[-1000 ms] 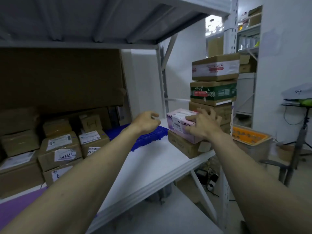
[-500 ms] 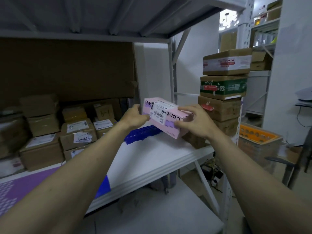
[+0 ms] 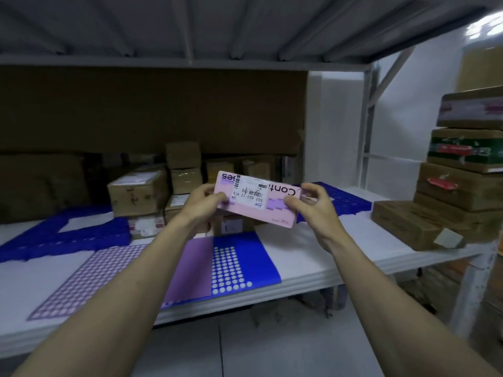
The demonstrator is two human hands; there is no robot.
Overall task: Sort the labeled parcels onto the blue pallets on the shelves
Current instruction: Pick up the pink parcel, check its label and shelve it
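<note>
Shelf (image 3: 340, 240) at mid-frame already carries several boxes (image 3: 136, 193) on blue pallets (image 3: 68, 235), while both hands (image 3: 202, 204) grasp a pink parcel (image 3: 258, 198) mid-air at centre, and a stack (image 3: 460, 186) at right seems left to sort

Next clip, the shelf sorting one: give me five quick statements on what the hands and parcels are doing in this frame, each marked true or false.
1. Both hands hold the pink box in the air. True: the left hand grips its left end, the right hand its right end.
2. The pink box rests on a blue pallet. False: it is held above the shelf.
3. A white shipping label faces the camera. True.
4. The stack of brown boxes stands at the shelf's left end. False: it stands at the right end.
5. The right hand is empty. False: its fingers pinch the box.
</note>
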